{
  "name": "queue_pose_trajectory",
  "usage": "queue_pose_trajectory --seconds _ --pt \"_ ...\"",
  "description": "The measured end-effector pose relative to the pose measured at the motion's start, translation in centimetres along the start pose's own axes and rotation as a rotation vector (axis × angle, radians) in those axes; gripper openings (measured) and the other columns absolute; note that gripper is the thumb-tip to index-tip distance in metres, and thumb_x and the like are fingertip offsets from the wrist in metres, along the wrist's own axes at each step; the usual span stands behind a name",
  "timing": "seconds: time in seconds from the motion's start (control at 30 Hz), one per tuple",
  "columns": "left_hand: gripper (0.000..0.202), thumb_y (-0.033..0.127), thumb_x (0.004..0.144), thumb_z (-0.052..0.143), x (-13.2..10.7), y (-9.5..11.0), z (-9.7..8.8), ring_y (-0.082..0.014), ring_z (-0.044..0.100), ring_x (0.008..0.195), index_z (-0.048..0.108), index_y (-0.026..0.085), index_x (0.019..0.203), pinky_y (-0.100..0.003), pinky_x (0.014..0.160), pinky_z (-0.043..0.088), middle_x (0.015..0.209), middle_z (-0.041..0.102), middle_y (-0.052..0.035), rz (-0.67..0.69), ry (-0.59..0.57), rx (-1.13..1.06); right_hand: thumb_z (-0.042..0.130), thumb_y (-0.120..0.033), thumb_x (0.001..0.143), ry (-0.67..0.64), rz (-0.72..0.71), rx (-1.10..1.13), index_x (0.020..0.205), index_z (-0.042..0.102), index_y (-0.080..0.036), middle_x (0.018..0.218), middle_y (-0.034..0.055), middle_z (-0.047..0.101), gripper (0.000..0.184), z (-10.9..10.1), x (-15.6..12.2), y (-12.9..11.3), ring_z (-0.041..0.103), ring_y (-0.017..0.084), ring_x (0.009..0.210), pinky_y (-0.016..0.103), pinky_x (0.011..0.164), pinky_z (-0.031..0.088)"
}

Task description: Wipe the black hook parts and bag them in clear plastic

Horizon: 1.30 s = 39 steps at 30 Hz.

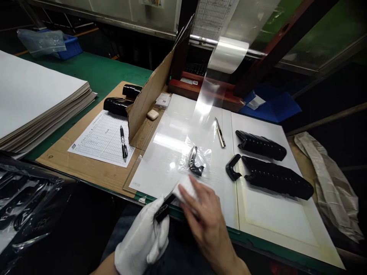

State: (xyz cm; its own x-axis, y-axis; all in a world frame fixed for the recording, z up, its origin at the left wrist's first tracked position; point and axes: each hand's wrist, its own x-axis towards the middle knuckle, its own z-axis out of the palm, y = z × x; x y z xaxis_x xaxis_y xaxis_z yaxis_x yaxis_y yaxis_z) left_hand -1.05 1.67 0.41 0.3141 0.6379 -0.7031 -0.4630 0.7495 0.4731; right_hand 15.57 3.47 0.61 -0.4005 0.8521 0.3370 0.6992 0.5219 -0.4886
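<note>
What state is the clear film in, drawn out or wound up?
Drawn out: the film runs down from its roll onto the white board and lies crinkled over a small black part.

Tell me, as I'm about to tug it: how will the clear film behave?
Likely floppy and light: the clear film drapes from its roll and wrinkles around the small black part. It probably slides easily on the glossy white board.
</note>
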Motion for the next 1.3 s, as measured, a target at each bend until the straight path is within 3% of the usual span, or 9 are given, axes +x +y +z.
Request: queue_pose_trajectory --seconds 0.17,0.4,0.8,0.87,0.93,1.03,1.1,1.17,1.3 --pt "0.055 0.056 0.092 0.052 -0.3 0.4 0.4 -0.0066 0.027 0.022 0.046 0.021 0.049 -0.019 0.029 0.024 0.028 0.033 0.0049 0.027 0.021 -0.046 0.051 -0.008 0.098 -0.046 -0.017 0.026 0.148 0.047 -0.030 0.154 0.0119 0.043 0.055 0.3 0.0 -0.2 0.047 0.031 0.128 0.051 0.092 0.048" --pt "0.038 0.050 0.086 0.061 -0.8 0.4 0.2 -0.0050 0.022 0.021 0.059 0.018 0.066 -0.015 0.026 0.022 0.028 0.032 0.0083 0.014 -0.016 -0.114 0.051 -0.009 0.098 -0.085 0.013 0.069 0.149 0.045 -0.031 0.154 0.0099 0.043 0.056 0.0 0.2 -0.1 0.045 0.029 0.129 0.051 0.095 0.049" --pt "0.048 0.059 0.088 0.060 -1.1 -0.1 -1.0 -0.0043 0.019 0.021 0.055 0.019 0.062 -0.015 0.025 0.020 0.029 0.028 0.0093 0.007 -0.020 -0.118 0.053 -0.018 0.099 -0.141 0.061 0.151 0.146 0.048 -0.037 0.153 0.0051 0.047 0.051 -1.0 0.2 0.1 0.051 0.027 0.128 0.049 0.096 0.054" --pt "0.050 0.062 0.089 0.058 -1.2 -0.3 -1.6 -0.0047 0.019 0.022 0.060 0.018 0.066 -0.016 0.026 0.021 0.028 0.028 0.0090 0.010 -0.050 -0.107 0.054 -0.025 0.100 -0.192 0.158 0.268 0.143 0.052 -0.039 0.152 0.0035 0.049 0.045 -1.7 0.5 0.5 0.051 0.027 0.131 0.051 0.102 0.051" --pt "0.051 0.063 0.090 0.057 -1.4 -0.2 -1.8 -0.0046 0.019 0.022 0.066 0.016 0.072 -0.015 0.027 0.022 0.027 0.026 0.0092 0.026 -0.094 -0.099 0.053 -0.040 0.101 -0.244 0.401 0.485 0.139 0.058 -0.037 0.144 0.0037 0.058 0.038 -2.9 0.9 0.9 0.055 0.028 0.130 0.051 0.105 0.050" --pt "0.050 0.064 0.089 0.059 -2.0 0.7 -1.5 -0.0050 0.020 0.022 0.074 0.016 0.095 -0.015 0.029 0.021 0.027 0.028 0.0096 0.026 -0.181 -0.044 0.046 -0.056 0.101 -0.354 0.693 0.904 0.136 0.063 -0.027 0.114 0.0082 0.074 0.049 -4.9 1.4 1.2 0.070 0.029 0.104 0.043 0.087 0.059" --pt "0.057 0.067 0.085 0.063 -2.4 1.7 -0.7 -0.0069 0.031 0.025 0.073 0.017 0.110 -0.017 0.032 0.027 0.032 0.041 0.0061 0.051 -0.219 0.045 0.042 -0.062 0.099 -0.305 0.738 1.013 0.136 0.063 -0.025 0.105 0.0091 0.076 0.056 -5.6 1.5 0.8 0.073 0.027 0.087 0.038 0.073 0.061" --pt "0.054 0.063 0.079 0.072 -2.9 2.8 0.1 -0.0127 0.052 0.037 0.075 0.017 0.107 -0.021 0.041 0.041 0.048 0.062 -0.0022 0.126 -0.205 0.210 0.048 -0.060 0.098 -0.187 0.610 0.915 0.137 0.061 -0.030 0.123 0.0080 0.072 0.051 -5.3 1.2 0.1 0.072 0.028 0.099 0.038 0.082 0.060" --pt "0.016 0.031 0.069 0.085 -2.9 4.2 0.7 -0.0274 0.070 0.077 0.079 0.021 0.079 -0.032 0.069 0.056 0.079 0.076 -0.0084 0.321 -0.035 0.538 0.064 -0.032 0.096 -0.128 -0.099 0.549 0.144 0.051 -0.041 0.155 0.0026 0.046 0.050 -2.9 0.6 -1.0 0.053 0.026 0.131 0.045 0.105 0.050"
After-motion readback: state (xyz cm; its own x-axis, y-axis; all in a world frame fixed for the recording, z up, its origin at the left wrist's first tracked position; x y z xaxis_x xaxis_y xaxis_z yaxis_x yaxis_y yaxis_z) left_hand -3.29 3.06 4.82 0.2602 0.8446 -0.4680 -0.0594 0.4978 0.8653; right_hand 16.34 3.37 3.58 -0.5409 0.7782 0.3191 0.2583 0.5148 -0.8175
